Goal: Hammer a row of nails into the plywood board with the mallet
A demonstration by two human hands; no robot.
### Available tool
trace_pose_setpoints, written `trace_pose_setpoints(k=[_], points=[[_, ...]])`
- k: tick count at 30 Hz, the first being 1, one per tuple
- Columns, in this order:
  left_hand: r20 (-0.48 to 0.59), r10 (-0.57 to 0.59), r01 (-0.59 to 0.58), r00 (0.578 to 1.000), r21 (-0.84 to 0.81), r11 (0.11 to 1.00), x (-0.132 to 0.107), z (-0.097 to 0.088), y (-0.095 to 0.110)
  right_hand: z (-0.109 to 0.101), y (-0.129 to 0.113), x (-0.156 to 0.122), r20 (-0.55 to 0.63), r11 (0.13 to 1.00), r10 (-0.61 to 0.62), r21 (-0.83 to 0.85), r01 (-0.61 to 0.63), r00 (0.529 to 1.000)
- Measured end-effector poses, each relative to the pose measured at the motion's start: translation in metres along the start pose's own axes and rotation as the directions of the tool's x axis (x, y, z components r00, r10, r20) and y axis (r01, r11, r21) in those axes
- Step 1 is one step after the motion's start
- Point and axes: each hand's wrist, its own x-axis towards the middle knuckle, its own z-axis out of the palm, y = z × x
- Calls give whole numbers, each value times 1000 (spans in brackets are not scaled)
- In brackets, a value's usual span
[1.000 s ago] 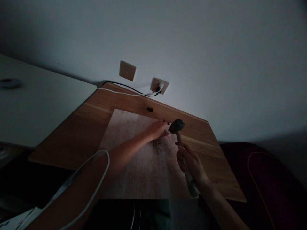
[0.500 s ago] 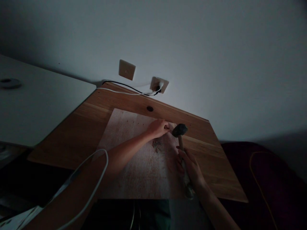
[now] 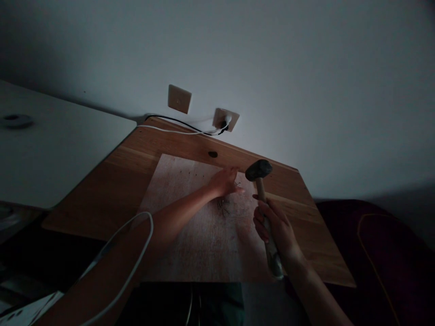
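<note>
- My right hand [image 3: 277, 228] is clenched round the wooden handle of the hammer [image 3: 263, 199], gripping at about mid-length; handle butt sticks out below the fist toward 5 o'clock.
- Hammer head [image 3: 258, 170] is raised off the board, up at 12 o'clock from the fist, hanging over the far right part of the board near the tabletop's back edge.
- My left hand [image 3: 224, 182] reaches out over the plywood board [image 3: 190, 226], fingers [image 3: 234, 172] loosely extended and pointing toward 2 o'clock, resting on or just over the board. Too dark to say whether it pinches a nail, so I cannot tell if it grips anything.
- Hammer head sits at 2 o'clock from my left hand, near it but apart.
- Loose nails [image 3: 223, 205] lie in a small heap on the board, at 6 o'clock just below my left hand and at 9 o'clock from my right fist.
- A row of small dark dots, probably driven nails, runs along the board's far edge, left of my left hand.
- Board lies flat on the wooden tabletop [image 3: 112, 181]; round hole [image 3: 212, 154] in the tabletop at 12 o'clock beyond the board.
- Wall socket [image 3: 225, 120] with a white and a black cable [image 3: 176, 130] at the back; blank wall plate [image 3: 179, 98] at its 10 o'clock.
- White cable [image 3: 136, 258] loops over my left forearm.
- White surface [image 3: 50, 149] at 9 o'clock.
</note>
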Motion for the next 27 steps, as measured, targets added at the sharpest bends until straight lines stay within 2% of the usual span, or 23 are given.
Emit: trace_pose_setpoints(k=[4,9,13,20,27], points=[[-14,11,-11,1000,-5,1000,0,2,-3,1,7,5,56,998,53,-37,-52,997],[-16,32,-32,999,25,999,-1,2,-3,-3,13,3,17,1000,2,-22,-2,1000],[-35,35,-35,999,16,999,-1,1,-1,-3,16,1,53,999,37,-34,-35,998],[-44,42,-43,998,-20,999,-1,1,-3,2,38,1,-104,988,9,155,7,995],[-71,84,-87,994,-46,995,1,0,-2,4,50,6,-125,977,63,211,-36,990]])
